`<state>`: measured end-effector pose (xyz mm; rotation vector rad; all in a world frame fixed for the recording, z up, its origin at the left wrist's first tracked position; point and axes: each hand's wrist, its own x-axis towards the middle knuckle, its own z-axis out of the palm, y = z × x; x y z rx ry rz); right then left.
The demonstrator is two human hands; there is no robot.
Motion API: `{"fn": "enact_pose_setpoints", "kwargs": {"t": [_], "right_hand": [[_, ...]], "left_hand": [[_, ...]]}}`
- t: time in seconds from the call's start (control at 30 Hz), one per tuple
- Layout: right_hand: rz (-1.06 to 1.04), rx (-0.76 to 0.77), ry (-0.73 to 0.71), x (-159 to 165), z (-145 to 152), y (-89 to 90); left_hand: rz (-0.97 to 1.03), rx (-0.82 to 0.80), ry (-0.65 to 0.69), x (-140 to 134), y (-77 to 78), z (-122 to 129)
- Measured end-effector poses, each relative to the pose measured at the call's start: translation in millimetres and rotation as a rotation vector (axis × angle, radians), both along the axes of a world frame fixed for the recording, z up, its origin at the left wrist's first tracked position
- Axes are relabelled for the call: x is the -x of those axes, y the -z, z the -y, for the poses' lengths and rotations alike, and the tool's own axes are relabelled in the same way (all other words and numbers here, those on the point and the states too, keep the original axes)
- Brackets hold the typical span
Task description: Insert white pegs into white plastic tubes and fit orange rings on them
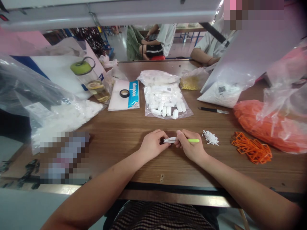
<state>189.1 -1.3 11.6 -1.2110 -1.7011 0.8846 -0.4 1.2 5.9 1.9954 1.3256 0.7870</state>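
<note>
My left hand (153,143) pinches one end of a small white plastic part (169,140) just above the wooden table (115,137). My right hand (190,145) is closed around a slim tool with a bright green end (193,140); its working tip is hidden by the fingers beside the white part. A little pile of tiny white pieces (211,137) lies just right of my right hand. Farther right is a heap of orange plastic frames (253,148). Beyond my hands, an open clear bag (165,99) spills several white plastic parts.
An orange-filled bag (271,124) and a black-handled knife (213,110) are on the right. At the left stand a bottle with a green lid (90,80) and a bag of white pieces (64,118). Black tape (124,93) rests on a notebook (120,103). People sit beyond the table.
</note>
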Motion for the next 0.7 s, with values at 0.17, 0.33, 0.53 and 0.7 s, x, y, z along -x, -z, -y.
{"fn": "enact_pose_setpoints", "kwargs": {"t": [0.17, 0.33, 0.53, 0.7], "right_hand": [[0.173, -0.149, -0.106, 1, 0, -6.3], [0.279, -0.273, -0.169, 3, -1, -11.2], [0.09, -0.105, -0.03, -1, 1, -5.9], [0.012, -0.028, -0.015, -1, 1, 0.2]], "left_hand": [[0.0, 0.043, -0.021, -1, -1.4, 0], [0.005, 0.05, -0.022, -1, -0.8, 0], [0.003, 0.009, -0.003, 0, 2.0, -1], [-0.002, -0.008, -0.007, 0, 4.1, -1]]}}
